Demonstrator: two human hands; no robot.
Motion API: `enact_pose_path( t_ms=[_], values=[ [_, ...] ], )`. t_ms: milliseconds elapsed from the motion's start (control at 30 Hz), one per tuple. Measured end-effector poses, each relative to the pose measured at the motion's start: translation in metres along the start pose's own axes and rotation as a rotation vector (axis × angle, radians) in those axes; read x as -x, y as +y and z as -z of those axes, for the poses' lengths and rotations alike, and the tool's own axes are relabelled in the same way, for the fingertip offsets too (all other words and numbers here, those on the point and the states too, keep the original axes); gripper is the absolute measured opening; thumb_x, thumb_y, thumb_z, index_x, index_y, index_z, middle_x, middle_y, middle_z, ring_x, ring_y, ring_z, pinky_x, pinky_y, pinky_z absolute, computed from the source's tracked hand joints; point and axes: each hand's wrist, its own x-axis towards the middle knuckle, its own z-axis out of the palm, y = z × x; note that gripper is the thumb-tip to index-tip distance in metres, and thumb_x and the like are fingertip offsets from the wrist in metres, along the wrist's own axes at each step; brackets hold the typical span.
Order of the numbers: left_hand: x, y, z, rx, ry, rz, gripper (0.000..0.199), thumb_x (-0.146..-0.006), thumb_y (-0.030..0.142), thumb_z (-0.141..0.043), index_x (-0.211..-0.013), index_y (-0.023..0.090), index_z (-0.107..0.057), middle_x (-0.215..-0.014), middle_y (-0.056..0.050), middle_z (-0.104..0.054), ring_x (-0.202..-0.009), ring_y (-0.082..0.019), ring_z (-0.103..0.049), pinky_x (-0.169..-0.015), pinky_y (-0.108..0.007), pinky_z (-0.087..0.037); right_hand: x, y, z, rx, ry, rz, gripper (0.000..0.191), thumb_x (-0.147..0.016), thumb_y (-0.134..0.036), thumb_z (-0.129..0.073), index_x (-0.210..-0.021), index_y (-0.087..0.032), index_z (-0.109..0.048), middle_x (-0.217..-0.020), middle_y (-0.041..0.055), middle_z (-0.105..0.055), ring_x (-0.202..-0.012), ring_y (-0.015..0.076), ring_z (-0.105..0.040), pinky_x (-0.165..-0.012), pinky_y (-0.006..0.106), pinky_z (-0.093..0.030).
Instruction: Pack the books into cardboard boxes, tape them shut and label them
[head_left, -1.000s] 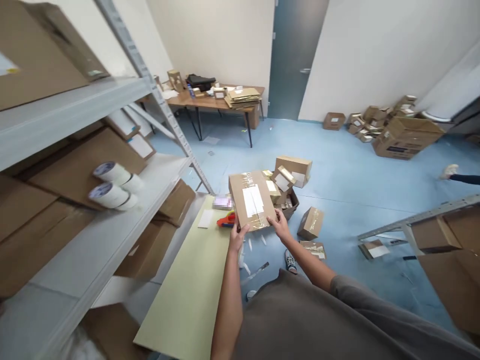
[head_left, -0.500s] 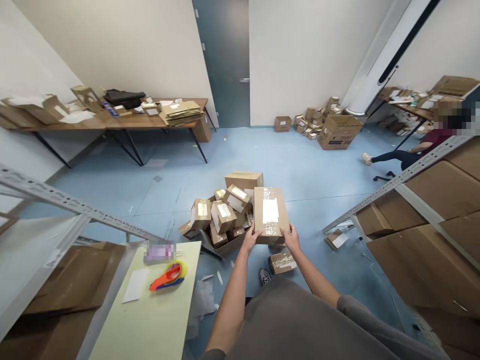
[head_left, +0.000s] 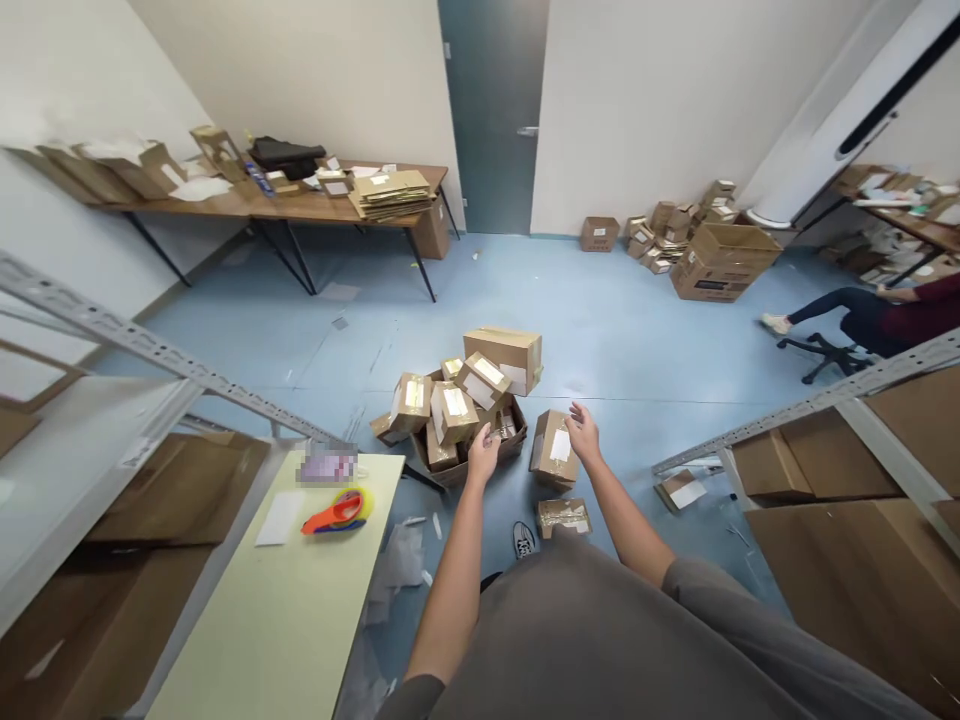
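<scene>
My left hand (head_left: 484, 455) is open and empty, in front of a large carton (head_left: 517, 445) heaped with small taped boxes. Its fingers point forward and slightly apart. My right hand (head_left: 583, 434) is also open, fingers spread, just right of a brown cardboard box (head_left: 541, 447) with a white label. That box lies below and between my hands, a little tilted; whether it rests fully on the floor I cannot tell. Nearer my shoe, a smaller taped box (head_left: 564, 516) sits on the floor.
At left, a pale table (head_left: 247, 620) holds an orange tape dispenser (head_left: 330, 518) and white paper (head_left: 281, 518). Shelves with cartons (head_left: 862, 570) flank both sides. A seated person (head_left: 862, 310) is at far right. A long box (head_left: 504, 352) stands behind the carton.
Both hands have let go of the labelled box and moved apart. The box has dropped lower, to the right of the carton. The view has shifted slightly left.
</scene>
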Motion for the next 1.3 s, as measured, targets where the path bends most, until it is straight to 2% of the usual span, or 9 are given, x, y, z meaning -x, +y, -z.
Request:
enact_pose_path(
  t_ms=[167, 333, 467, 667, 833, 933, 1033, 1167, 1300],
  values=[
    [0.028, -0.002, 0.053, -0.003, 0.128, -0.029, 0.055, -0.093, 0.034, -0.071, -0.145, 0.019, -0.063, -0.149, -0.016, -0.063, -0.13, -0.028, -0.065, -0.113, -0.043, -0.051, 0.021, -0.045, -0.067, -0.028, -0.219, 0.121, 0.054, -0.087, -0.045, -0.062, -0.135, -0.02, -0.067, -0.134, 0.0153, -0.072, -0.123, 0.0303, -0.067, -0.105, 0.048, -0.055],
    [0.068, -0.004, 0.138, 0.013, 0.304, -0.084, 0.053, -0.093, 0.034, -0.069, -0.144, 0.019, -0.065, -0.141, -0.015, -0.068, -0.13, -0.028, -0.064, -0.114, -0.044, -0.05, 0.072, -0.082, -0.143, -0.071, -0.418, 0.244, 0.053, -0.09, -0.048, -0.059, -0.133, -0.018, -0.068, -0.134, 0.0153, -0.072, -0.123, 0.0296, -0.068, -0.109, 0.047, -0.052],
    [0.115, -0.013, 0.216, 0.072, 0.457, -0.112, 0.055, -0.094, 0.037, -0.069, -0.145, 0.019, -0.062, -0.149, -0.015, -0.062, -0.133, -0.029, -0.061, -0.11, -0.042, -0.053, 0.131, -0.108, -0.206, -0.073, -0.601, 0.338, 0.052, -0.093, -0.05, -0.055, -0.133, -0.019, -0.069, -0.136, 0.0152, -0.072, -0.124, 0.0305, -0.067, -0.108, 0.049, -0.053],
    [0.204, -0.041, 0.333, 0.064, 0.689, -0.144, 0.054, -0.096, 0.039, -0.067, -0.147, 0.021, -0.061, -0.151, -0.015, -0.06, -0.135, -0.028, -0.06, -0.11, -0.041, -0.052, 0.234, -0.144, -0.296, -0.069, -0.85, 0.444, 0.053, -0.094, -0.05, -0.055, -0.138, -0.022, -0.066, -0.142, 0.0154, -0.068, -0.129, 0.033, -0.064, -0.105, 0.052, -0.054],
    [0.273, -0.071, 0.405, 0.072, 0.878, -0.129, 0.053, -0.097, 0.042, -0.066, -0.147, 0.025, -0.06, -0.155, -0.014, -0.057, -0.135, -0.029, -0.06, -0.107, -0.043, -0.054, 0.315, -0.17, -0.352, -0.036, -0.97, 0.567, 0.053, -0.097, -0.047, -0.052, -0.143, -0.024, -0.062, -0.146, 0.0131, -0.065, -0.134, 0.0312, -0.06, -0.106, 0.05, -0.054],
    [0.297, -0.088, 0.429, 0.082, 0.952, -0.103, 0.052, -0.097, 0.041, -0.065, -0.146, 0.026, -0.061, -0.154, -0.014, -0.058, -0.134, -0.029, -0.06, -0.108, -0.044, -0.053, 0.348, -0.179, -0.372, 0.006, -0.994, 0.675, 0.054, -0.098, -0.044, -0.051, -0.147, -0.024, -0.058, -0.149, 0.0127, -0.062, -0.139, 0.0301, -0.056, -0.112, 0.051, -0.049],
    [0.302, -0.101, 0.439, 0.099, 0.99, -0.068, 0.051, -0.097, 0.04, -0.064, -0.146, 0.026, -0.06, -0.155, -0.013, -0.057, -0.135, -0.029, -0.06, -0.108, -0.044, -0.053, 0.362, -0.18, -0.384, 0.063, -1.003, 0.766, 0.054, -0.097, -0.04, -0.051, -0.148, -0.021, -0.056, -0.151, 0.0136, -0.06, -0.141, 0.03, -0.054, -0.118, 0.051, -0.044],
    [0.285, -0.113, 0.434, 0.118, 0.99, -0.013, 0.051, -0.098, 0.037, -0.06, -0.148, 0.026, -0.058, -0.157, -0.013, -0.055, -0.136, -0.027, -0.06, -0.107, -0.04, -0.054, 0.353, -0.172, -0.395, 0.177, -1.016, 0.792, 0.055, -0.095, -0.035, -0.053, -0.149, -0.021, -0.055, -0.153, 0.0138, -0.057, -0.141, 0.0313, -0.053, -0.116, 0.051, -0.046],
    [0.258, -0.121, 0.419, 0.098, 0.967, 0.074, 0.05, -0.098, 0.036, -0.061, -0.146, 0.025, -0.06, -0.155, -0.012, -0.058, -0.134, -0.025, -0.061, -0.105, -0.037, -0.055, 0.323, -0.15, -0.407, 0.281, -1.043, 0.75, 0.056, -0.094, -0.033, -0.055, -0.149, -0.022, -0.055, -0.151, 0.0132, -0.059, -0.139, 0.0316, -0.054, -0.115, 0.049, -0.047]
  ],
)
